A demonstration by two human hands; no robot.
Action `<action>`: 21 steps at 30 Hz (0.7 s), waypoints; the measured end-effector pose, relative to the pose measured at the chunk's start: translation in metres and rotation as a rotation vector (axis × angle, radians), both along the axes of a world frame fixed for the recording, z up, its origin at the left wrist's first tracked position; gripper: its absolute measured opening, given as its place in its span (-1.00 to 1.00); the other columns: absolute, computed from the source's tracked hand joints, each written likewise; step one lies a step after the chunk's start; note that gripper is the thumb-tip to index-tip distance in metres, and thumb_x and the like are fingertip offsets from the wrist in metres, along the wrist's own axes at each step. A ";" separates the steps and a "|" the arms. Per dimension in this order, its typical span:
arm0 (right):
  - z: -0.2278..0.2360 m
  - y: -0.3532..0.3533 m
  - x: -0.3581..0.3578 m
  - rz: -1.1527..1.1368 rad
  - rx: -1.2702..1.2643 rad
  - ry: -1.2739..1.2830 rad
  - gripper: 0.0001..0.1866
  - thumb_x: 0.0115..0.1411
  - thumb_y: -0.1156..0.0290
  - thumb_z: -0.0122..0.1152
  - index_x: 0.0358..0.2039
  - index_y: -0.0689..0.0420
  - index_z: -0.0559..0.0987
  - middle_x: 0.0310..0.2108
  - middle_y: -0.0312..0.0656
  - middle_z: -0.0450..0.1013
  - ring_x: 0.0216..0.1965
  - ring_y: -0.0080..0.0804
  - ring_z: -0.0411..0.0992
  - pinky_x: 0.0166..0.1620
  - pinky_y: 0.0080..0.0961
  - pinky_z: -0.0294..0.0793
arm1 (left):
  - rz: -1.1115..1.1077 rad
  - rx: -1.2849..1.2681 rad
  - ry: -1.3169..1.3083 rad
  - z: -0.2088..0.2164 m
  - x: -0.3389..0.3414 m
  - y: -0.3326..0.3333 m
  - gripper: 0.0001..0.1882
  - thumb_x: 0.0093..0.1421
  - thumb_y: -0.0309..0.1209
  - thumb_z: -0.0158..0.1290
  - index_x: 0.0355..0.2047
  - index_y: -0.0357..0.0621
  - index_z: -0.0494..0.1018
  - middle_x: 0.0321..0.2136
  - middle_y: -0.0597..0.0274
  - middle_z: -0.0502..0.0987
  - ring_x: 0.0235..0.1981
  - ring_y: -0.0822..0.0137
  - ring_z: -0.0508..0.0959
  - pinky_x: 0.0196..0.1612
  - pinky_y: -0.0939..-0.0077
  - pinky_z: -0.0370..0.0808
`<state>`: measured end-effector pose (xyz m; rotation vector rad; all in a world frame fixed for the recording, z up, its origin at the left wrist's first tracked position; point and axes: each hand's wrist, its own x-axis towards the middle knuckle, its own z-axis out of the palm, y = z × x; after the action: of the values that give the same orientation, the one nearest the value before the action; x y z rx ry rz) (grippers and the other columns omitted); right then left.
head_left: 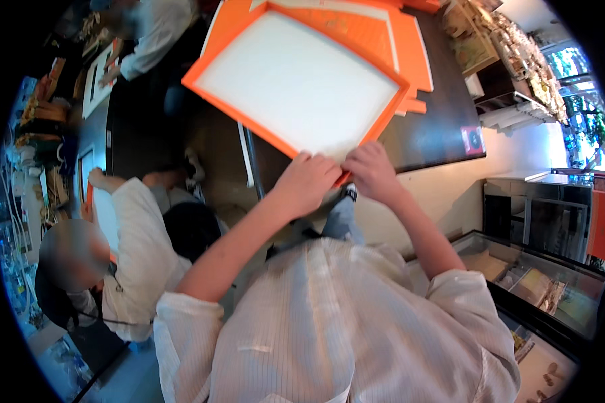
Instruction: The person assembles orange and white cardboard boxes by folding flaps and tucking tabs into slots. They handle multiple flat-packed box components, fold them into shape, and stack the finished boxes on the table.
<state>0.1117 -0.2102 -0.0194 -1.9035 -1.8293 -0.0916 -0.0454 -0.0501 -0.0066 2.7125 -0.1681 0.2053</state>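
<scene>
A shallow orange box [240,119] with a white inside is tilted cornerwise over the dark table in front of me. My left hand [307,180] grips its near corner, fingers bent over the orange wall. Right beside it, my right hand [370,171] is closed on the same corner from the other side. The two hands almost touch, and my fingertips partly hide that corner. Beneath the box's far side lie flat orange cut pieces [415,57] with pale edges.
The dark table [444,127] carries a small pink-red square item [473,140] near its right corner. A seated person in a light shirt [141,252] works at my left, another person [163,40] farther back. At the right stand glass-topped cases [548,285].
</scene>
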 end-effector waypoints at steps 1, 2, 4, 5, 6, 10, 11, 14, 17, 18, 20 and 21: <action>-0.001 -0.001 -0.002 -0.014 0.032 0.005 -0.81 -0.10 0.56 0.26 -0.40 0.06 0.57 -0.32 -0.30 0.43 -0.16 -0.26 0.40 0.09 -0.29 0.35 | 0.026 -0.058 -0.014 -0.001 -0.003 -0.002 -0.74 0.09 -0.36 0.29 -0.20 -0.03 0.54 -0.20 0.32 0.52 -0.12 0.29 0.49 -0.02 0.32 0.35; 0.000 -0.001 -0.001 -0.012 0.033 0.019 -0.81 -0.09 0.56 0.26 -0.40 0.05 0.56 -0.32 -0.30 0.43 -0.16 -0.26 0.40 0.08 -0.29 0.36 | 0.040 -0.058 -0.057 -0.001 -0.005 -0.003 -0.73 0.08 -0.36 0.29 -0.20 -0.04 0.54 -0.20 0.32 0.52 -0.12 0.28 0.49 0.00 0.32 0.35; 0.003 0.000 -0.004 0.001 0.024 0.061 -0.82 -0.08 0.56 0.27 -0.40 0.05 0.56 -0.31 -0.30 0.43 -0.16 -0.26 0.40 0.07 -0.30 0.37 | 0.073 -0.066 -0.133 -0.003 -0.012 -0.004 -0.72 0.07 -0.37 0.31 -0.20 -0.04 0.54 -0.19 0.32 0.51 -0.11 0.27 0.49 0.03 0.30 0.36; 0.007 0.000 -0.005 0.000 0.006 0.052 -0.83 -0.07 0.54 0.28 -0.40 0.05 0.57 -0.32 -0.30 0.42 -0.17 -0.26 0.40 0.07 -0.30 0.37 | 0.078 -0.077 -0.167 -0.005 -0.014 -0.004 -0.72 0.06 -0.37 0.31 -0.21 -0.04 0.54 -0.19 0.32 0.51 -0.10 0.27 0.49 0.06 0.29 0.36; 0.010 0.001 -0.007 0.004 -0.009 0.045 -0.83 -0.05 0.53 0.29 -0.39 0.04 0.57 -0.32 -0.31 0.42 -0.17 -0.27 0.39 0.07 -0.31 0.37 | 0.087 -0.085 -0.201 -0.008 -0.017 -0.002 -0.72 0.06 -0.36 0.32 -0.21 -0.05 0.54 -0.19 0.32 0.51 -0.10 0.26 0.49 0.08 0.28 0.36; 0.017 -0.003 -0.012 0.045 -0.105 -0.011 -0.85 -0.01 0.45 0.34 -0.38 -0.02 0.59 -0.33 -0.36 0.41 -0.17 -0.33 0.38 0.08 -0.32 0.32 | 0.127 -0.057 -0.281 -0.005 -0.025 0.010 -0.75 0.05 -0.39 0.31 -0.25 -0.06 0.54 -0.20 0.32 0.51 -0.10 0.21 0.49 0.12 0.26 0.38; 0.018 -0.005 -0.011 0.064 -0.138 -0.035 -0.86 -0.01 0.44 0.34 -0.38 -0.03 0.60 -0.34 -0.37 0.40 -0.17 -0.34 0.37 0.07 -0.33 0.30 | 0.138 -0.047 -0.286 -0.007 -0.028 0.014 -0.75 0.04 -0.40 0.31 -0.26 -0.06 0.54 -0.20 0.32 0.51 -0.11 0.20 0.49 0.12 0.25 0.38; 0.022 -0.011 -0.006 0.122 -0.197 -0.022 -0.87 -0.01 0.47 0.32 -0.42 -0.05 0.61 -0.33 -0.38 0.41 -0.18 -0.35 0.37 0.04 -0.33 0.28 | 0.212 -0.044 -0.293 -0.015 -0.035 0.041 -0.76 0.00 -0.41 0.33 -0.32 -0.09 0.55 -0.26 0.28 0.52 -0.13 0.17 0.50 0.12 0.22 0.40; 0.032 -0.026 0.002 0.165 -0.287 0.001 -0.85 -0.06 0.48 0.34 -0.43 -0.03 0.61 -0.32 -0.37 0.44 -0.16 -0.35 0.38 0.05 -0.33 0.29 | 0.291 -0.033 -0.285 -0.009 -0.046 0.076 -0.76 -0.02 -0.38 0.35 -0.35 -0.10 0.56 -0.30 0.26 0.52 -0.15 0.15 0.50 0.12 0.17 0.40; 0.038 -0.033 0.004 0.173 -0.316 0.019 -0.85 -0.07 0.48 0.35 -0.43 -0.03 0.61 -0.31 -0.36 0.44 -0.16 -0.34 0.39 0.06 -0.33 0.29 | 0.322 -0.015 -0.283 -0.006 -0.050 0.087 -0.76 -0.02 -0.38 0.36 -0.35 -0.09 0.56 -0.30 0.26 0.52 -0.15 0.15 0.50 0.12 0.16 0.40; 0.053 -0.043 0.011 0.185 -0.465 0.056 -0.83 -0.05 0.44 0.41 -0.38 0.00 0.65 -0.25 -0.34 0.50 -0.12 -0.30 0.42 0.08 -0.34 0.30 | 0.364 0.009 -0.276 -0.009 -0.062 0.106 -0.78 -0.02 -0.36 0.35 -0.36 -0.03 0.57 -0.31 0.30 0.52 -0.15 0.18 0.50 0.08 0.15 0.39; 0.066 -0.039 0.014 0.201 -0.619 0.143 -0.82 -0.01 0.42 0.42 -0.34 0.01 0.67 -0.22 -0.32 0.52 -0.09 -0.29 0.43 0.10 -0.34 0.32 | 0.344 0.010 -0.281 -0.014 -0.066 0.106 -0.79 -0.01 -0.36 0.35 -0.36 -0.02 0.57 -0.31 0.31 0.52 -0.14 0.20 0.50 0.07 0.17 0.38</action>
<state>0.1254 -0.2495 0.0470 -2.0174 -2.0907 0.7377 -0.1115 0.0559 -0.0202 2.6937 0.2207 0.6875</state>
